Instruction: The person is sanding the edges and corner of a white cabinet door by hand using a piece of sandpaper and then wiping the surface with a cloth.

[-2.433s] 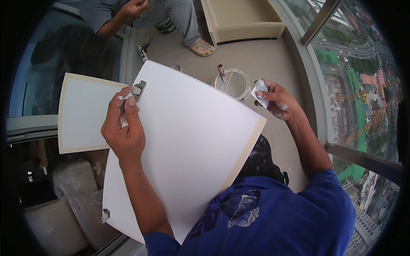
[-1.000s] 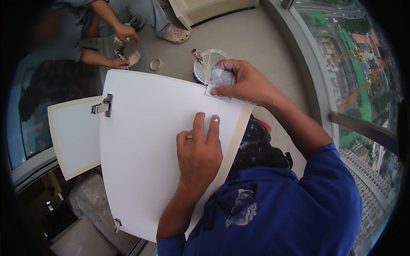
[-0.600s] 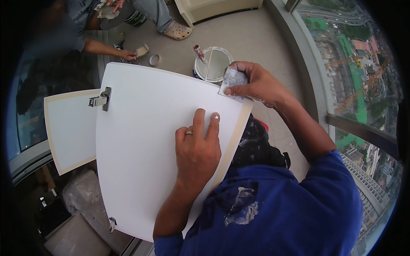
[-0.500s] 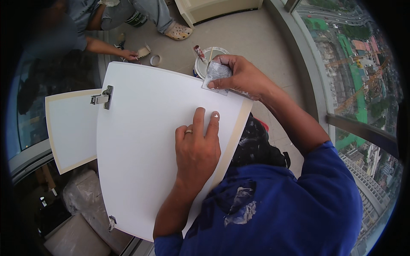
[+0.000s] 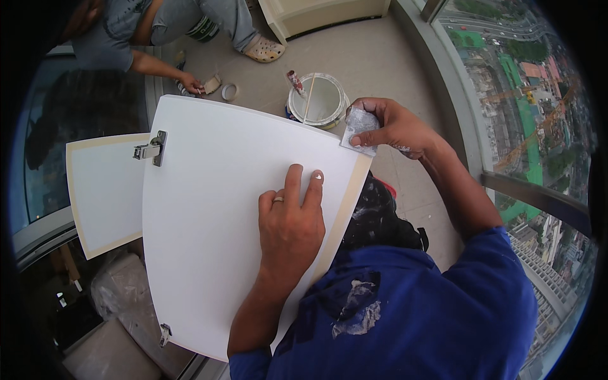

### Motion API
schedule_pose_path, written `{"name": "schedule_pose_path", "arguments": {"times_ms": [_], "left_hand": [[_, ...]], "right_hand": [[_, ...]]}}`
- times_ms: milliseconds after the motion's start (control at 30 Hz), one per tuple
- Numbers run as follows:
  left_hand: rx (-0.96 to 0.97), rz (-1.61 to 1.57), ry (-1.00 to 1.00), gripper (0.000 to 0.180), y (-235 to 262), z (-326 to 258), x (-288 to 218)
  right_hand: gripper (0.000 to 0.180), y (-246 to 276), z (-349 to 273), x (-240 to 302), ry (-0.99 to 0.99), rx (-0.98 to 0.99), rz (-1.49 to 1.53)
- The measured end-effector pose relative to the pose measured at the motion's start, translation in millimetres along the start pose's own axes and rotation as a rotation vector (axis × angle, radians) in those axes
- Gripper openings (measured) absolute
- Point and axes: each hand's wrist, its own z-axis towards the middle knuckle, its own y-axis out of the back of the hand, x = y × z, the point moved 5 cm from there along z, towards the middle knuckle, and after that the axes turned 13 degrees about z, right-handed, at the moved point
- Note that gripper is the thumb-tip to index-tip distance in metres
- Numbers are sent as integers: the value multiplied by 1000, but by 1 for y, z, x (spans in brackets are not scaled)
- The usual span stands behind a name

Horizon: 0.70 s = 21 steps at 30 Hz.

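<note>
A white cabinet door point(image 5: 209, 209) lies across my lap, with beige masking tape point(image 5: 345, 206) along its near right edge. Two metal hinges show on its left side, the upper hinge point(image 5: 152, 149) and the lower hinge point(image 5: 165, 334). Flat on the white face rests my left hand point(image 5: 292, 221), fingers spread, with a ring on one and a white spot on a fingertip. My right hand point(image 5: 396, 130) pinches a grey, dusty piece of sandpaper point(image 5: 361, 128) between thumb and fingers at the door's far right corner.
Beyond the door stands an open paint bucket point(image 5: 324, 101) with a stick across it and a red-handled brush point(image 5: 296, 83). Another person's hand point(image 5: 190, 83) is near a tape roll point(image 5: 230, 92). A second taped panel point(image 5: 107, 193) is at left, a window frame point(image 5: 462, 107) at right.
My right hand has slid the sandpaper rightward along the door's far edge to the corner, uncovering the bucket. My left hand stays nearly in place.
</note>
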Motion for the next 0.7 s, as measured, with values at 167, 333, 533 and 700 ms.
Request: {"name": "schedule_pose_path", "arguments": {"times_ms": [167, 333, 533, 700], "left_hand": [[-18, 8, -12, 42, 0, -1, -1], [-22, 4, -10, 42, 2, 0, -1], [-7, 14, -9, 42, 0, -1, -2], [-14, -2, -13, 42, 1, -1, -2]], "right_hand": [[41, -10, 7, -2, 7, 21, 12], [41, -40, 44, 8, 57, 35, -14], [43, -77, 84, 29, 173, 62, -108], [40, -59, 65, 21, 114, 52, -105]]}}
